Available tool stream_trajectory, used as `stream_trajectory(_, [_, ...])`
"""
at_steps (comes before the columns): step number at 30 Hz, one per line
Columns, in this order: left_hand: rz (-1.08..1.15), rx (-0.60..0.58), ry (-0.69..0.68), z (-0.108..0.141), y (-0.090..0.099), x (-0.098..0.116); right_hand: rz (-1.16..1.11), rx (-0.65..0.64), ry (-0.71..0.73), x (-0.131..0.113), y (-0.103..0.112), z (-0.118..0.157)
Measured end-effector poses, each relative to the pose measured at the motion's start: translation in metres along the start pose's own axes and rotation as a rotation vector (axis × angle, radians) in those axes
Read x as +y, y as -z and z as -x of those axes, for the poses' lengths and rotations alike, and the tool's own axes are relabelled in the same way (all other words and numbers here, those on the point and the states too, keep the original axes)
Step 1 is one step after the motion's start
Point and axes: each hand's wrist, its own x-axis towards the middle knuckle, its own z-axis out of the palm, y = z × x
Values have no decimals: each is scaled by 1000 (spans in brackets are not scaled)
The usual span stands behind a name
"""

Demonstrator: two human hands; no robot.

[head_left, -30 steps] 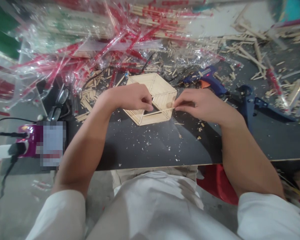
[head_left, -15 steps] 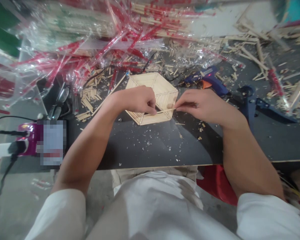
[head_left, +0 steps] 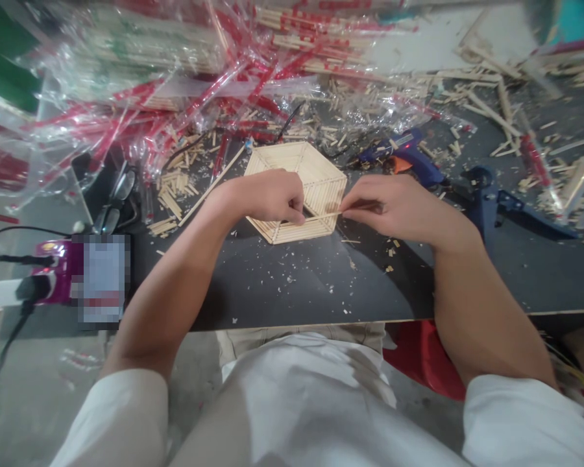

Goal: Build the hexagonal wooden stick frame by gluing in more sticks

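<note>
A six-sided panel of pale wooden sticks (head_left: 321, 194) lies on the dark table, with a gap near its front side. Across that gap runs a thin wooden stick (head_left: 321, 215). The stick's left end is pinched in my left hand (head_left: 275, 196), whose curled fingers cover part of the panel. At the panel's right corner, my right hand (head_left: 387, 201) grips the stick's other end between thumb and fingertips. Behind the right hand lies a blue glue gun (head_left: 413, 155) with an orange part.
Plastic-wrapped stick bundles (head_left: 175, 58) and loose stick pieces cover the back of the table (head_left: 282, 298). Blue cutters (head_left: 484, 201) lie at right. Eyeglasses (head_left: 117, 198), a phone (head_left: 104, 279) and a purple power socket (head_left: 61, 269) are at left.
</note>
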Motion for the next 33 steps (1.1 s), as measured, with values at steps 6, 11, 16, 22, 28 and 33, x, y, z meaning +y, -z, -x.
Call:
stream_trajectory(6, [-24, 18, -16, 0, -1, 2, 8, 81, -5, -19, -16, -4])
stream_trajectory(11, [-28, 7, -5, -1, -1, 1, 57, 130, -20, -30, -31, -7])
stream_trajectory(16, [-49, -2, -5, -1, 1, 2, 63, 170, -51, -32, -38, -8])
stream_trajectory(22, [-61, 1, -26, -1, 1, 2, 64, 187, -95, -34, -44, -11])
stream_trajectory(28, [-49, -10, -25, -1, 2, 3, 69, 194, -107, -35, -45, -13])
stream_trajectory(33, [-35, 19, -31, -1, 1, 2, 76, 201, -108, -35, -46, -12])
